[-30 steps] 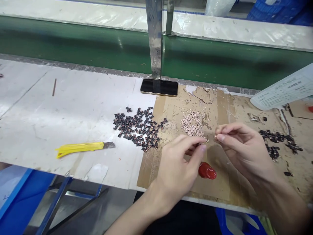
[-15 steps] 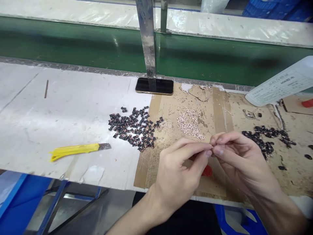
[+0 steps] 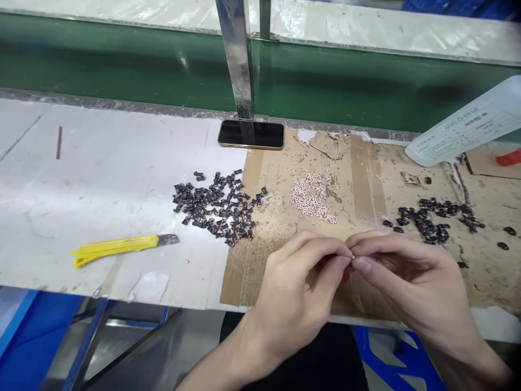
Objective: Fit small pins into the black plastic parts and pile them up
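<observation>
My left hand point(image 3: 301, 282) and my right hand point(image 3: 411, 277) meet fingertip to fingertip above the cardboard. Each is closed in a pinch, and a tiny pale speck shows between the fingertips; what it is stays too small to make out. Just beyond my hands lies a spread of tiny copper-coloured pieces point(image 3: 311, 198). Left of it is a pile of small black parts with coppery ends point(image 3: 215, 206). Shiny black pieces point(image 3: 431, 222) are scattered on the right. A bit of something red point(image 3: 345, 275) peeks out under my fingers, mostly hidden.
A yellow utility knife point(image 3: 118, 248), its blade out, rests on the white board at left. A phone point(image 3: 251, 134) lies at the foot of a metal post point(image 3: 238, 60). At right a white labelled bottle point(image 3: 464, 125) leans over the cardboard point(image 3: 280, 168). A thin brown strip point(image 3: 59, 143) lies far left.
The view has shifted slightly. My hands stay pinched together, with the right hand turned a little and its fingers lower. More shiny black pieces now show beside it.
</observation>
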Demonstrator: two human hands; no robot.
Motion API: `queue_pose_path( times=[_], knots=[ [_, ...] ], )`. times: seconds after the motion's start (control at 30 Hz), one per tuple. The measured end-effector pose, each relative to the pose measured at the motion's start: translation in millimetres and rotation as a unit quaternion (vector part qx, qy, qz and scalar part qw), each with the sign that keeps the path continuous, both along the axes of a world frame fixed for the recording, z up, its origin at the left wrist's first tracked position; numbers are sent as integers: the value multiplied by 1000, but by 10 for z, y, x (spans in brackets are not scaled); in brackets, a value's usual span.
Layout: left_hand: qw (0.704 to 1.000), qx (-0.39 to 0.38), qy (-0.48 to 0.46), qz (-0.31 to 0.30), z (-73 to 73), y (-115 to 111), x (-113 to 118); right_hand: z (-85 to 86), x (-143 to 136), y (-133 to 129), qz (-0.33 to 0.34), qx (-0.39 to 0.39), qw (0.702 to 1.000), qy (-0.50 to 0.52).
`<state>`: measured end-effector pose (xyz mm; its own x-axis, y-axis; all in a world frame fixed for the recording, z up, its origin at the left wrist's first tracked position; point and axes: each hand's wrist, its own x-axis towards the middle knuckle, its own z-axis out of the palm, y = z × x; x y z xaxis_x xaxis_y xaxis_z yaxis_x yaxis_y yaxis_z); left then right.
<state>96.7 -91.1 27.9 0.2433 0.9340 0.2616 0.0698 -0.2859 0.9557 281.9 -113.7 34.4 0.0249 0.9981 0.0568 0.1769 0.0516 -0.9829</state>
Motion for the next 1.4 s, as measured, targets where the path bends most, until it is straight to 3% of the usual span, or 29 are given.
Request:
queue_pose_path(
  times=[0.3,0.53,0.8,1.2,1.3,1.4],
  knots=[
    [999,-14,21,27,-92,-347,39,-4,-38,-327,0,49,994,-95],
    [999,-13,29,9,-244,-563,42,-39,32,-522,22,24,979,-199],
    [990,-64,92,88,-303,-548,-208,-175,150,-518,5,116,899,-422],
    [990,-72,85,86,-320,-566,-280,-193,146,-461,48,145,859,-489],
    [985,-133,44,101,-309,-577,-267,-140,109,-456,36,139,870,-471],
    [971,-224,-33,70,-246,-517,-225,-45,76,-452,-3,91,916,-391]
  ],
)
